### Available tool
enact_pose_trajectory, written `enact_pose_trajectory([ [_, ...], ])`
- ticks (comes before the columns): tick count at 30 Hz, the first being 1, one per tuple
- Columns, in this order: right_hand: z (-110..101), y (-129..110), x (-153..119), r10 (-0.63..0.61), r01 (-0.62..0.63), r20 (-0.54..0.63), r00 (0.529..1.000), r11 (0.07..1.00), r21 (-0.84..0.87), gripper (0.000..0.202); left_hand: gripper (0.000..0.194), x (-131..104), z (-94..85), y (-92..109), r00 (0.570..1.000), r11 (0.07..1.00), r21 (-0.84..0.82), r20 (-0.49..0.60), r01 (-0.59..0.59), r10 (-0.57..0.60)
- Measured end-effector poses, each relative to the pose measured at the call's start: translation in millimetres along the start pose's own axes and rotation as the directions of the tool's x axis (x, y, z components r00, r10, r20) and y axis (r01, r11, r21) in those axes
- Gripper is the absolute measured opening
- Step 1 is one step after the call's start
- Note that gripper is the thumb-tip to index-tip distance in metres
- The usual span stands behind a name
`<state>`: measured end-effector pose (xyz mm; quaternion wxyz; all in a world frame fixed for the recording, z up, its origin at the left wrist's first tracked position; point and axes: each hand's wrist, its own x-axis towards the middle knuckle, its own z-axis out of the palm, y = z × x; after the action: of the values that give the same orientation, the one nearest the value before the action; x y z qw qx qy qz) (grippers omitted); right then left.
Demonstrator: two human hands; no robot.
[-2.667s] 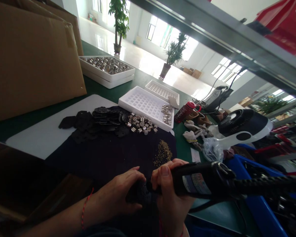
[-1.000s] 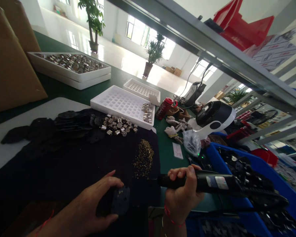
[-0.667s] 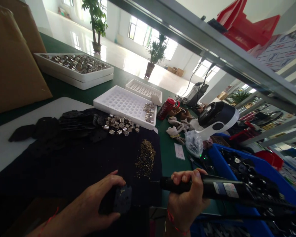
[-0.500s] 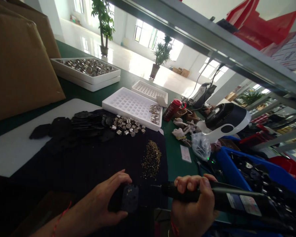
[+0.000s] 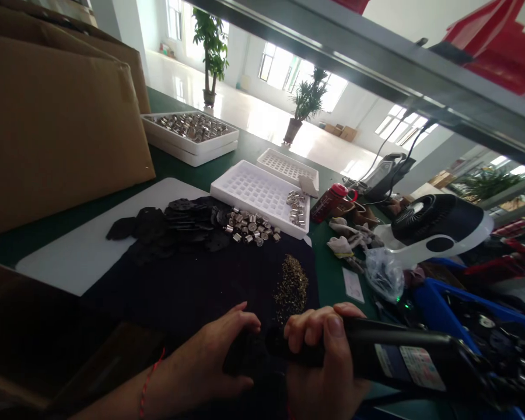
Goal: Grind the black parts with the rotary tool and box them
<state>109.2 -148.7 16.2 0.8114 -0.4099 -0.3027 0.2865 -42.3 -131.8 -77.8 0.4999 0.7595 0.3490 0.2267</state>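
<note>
My left hand (image 5: 210,356) is curled round a black flat part (image 5: 247,353), thumb below and fingers above; the part blends into the dark background. In my right hand (image 5: 324,356) is a black electric screwdriver (image 5: 406,353), held nearly level. Its front end points at the part and lies close to it; whether the bit touches is hidden in the dark. Beyond my hands a heap of tiny gold-coloured screws (image 5: 292,283) rests on a dark mat (image 5: 219,280). Farther off lie a pile of silver metal cylinders (image 5: 251,227) and stacked black plates (image 5: 179,227).
White trays (image 5: 262,192) stand behind the cylinders, with a red bottle (image 5: 331,202) beside them. At right are a fan (image 5: 441,230), a plastic bag (image 5: 385,274) and a blue bin (image 5: 437,297) of black parts. Cardboard boxes (image 5: 61,122) stand at left; a metal shelf beam (image 5: 332,64) crosses overhead.
The view has swung left, so the bench appears farther right. My right hand has brought the screwdriver leftward to the black part, closing the gap where the bit showed before.
</note>
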Motion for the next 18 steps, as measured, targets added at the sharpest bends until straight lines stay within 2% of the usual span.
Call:
enact_pose_trajectory([
  [9, 0.0, 2.6, -3.3, 0.006, -0.005, 0.019, 1.000, 0.999, -0.034, 0.013, 0.077, 1.2, -1.7, 2.9, 1.000, 1.000, -0.016, 0.005, 0.002, -0.002],
  [18, 3.5, 2.0, -3.2, 0.008, -0.005, 0.065, 0.998, 0.998, -0.055, 0.015, 0.077, 1.7, -0.3, -0.8, 0.997, 0.997, -0.014, -0.022, -0.072, 0.072],
])
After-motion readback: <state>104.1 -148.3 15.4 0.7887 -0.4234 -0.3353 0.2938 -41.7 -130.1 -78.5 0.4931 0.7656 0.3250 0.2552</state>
